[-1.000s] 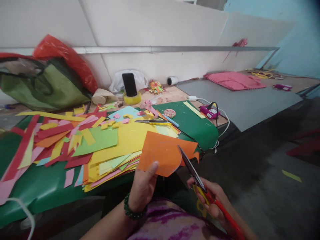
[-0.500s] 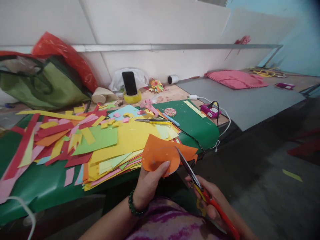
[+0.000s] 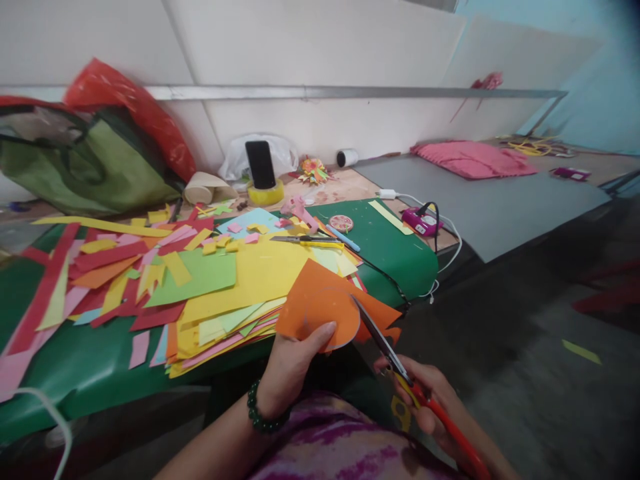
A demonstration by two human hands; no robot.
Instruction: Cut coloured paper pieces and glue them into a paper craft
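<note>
My left hand point(image 3: 291, 365) pinches an orange paper sheet point(image 3: 320, 305) by its near edge, thumb on top, just off the front of the table. A circle is drawn on the sheet and a curved cut runs along its right side. My right hand point(image 3: 429, 397) grips red and yellow scissors point(image 3: 400, 369) by the handles. Their dark blades point up-left into the cut at the sheet's right edge. A dark bead bracelet point(image 3: 261, 415) sits on my left wrist.
A green-covered table point(image 3: 90, 373) holds a heap of coloured paper sheets and strips point(image 3: 200, 287). Behind lie a utility knife point(image 3: 307, 241), a pink glue gun point(image 3: 301, 212), a phone on a tape roll point(image 3: 261, 167), a green bag point(image 3: 85, 167) and a pink charger point(image 3: 421, 221). Grey floor lies right.
The orange sheet has been turned in my left hand and the scissors have advanced along the curved line. My thumb shifted on the sheet's near edge.
</note>
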